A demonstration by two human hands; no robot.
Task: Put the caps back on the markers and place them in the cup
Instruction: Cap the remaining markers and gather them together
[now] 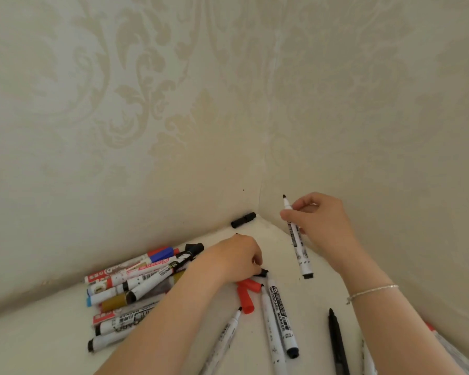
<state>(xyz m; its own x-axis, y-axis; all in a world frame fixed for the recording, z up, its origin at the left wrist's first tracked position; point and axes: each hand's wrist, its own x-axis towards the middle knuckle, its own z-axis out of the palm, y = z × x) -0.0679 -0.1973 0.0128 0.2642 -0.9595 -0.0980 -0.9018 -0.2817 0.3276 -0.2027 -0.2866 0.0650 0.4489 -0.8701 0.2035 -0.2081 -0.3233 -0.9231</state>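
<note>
**Here, one marker held ready while we reach for a cap**

Our right hand [322,220] pinches an uncapped black whiteboard marker [297,236], tip up, ready for capping. Our left hand [236,259] curls onto a small black cap [263,272] on the surface [38,345], beside red caps [245,295]. No cup shows.

A single head-worn wide-angle view looks forward and down from close above into a corner where two papered walls [173,104] meet a pale tabletop [38,342]. The walls fill the upper two thirds of the frame; the tabletop and both forearms enter from the lower edge, near the lens. Straight lines bow toward the frame's edges.
</note>
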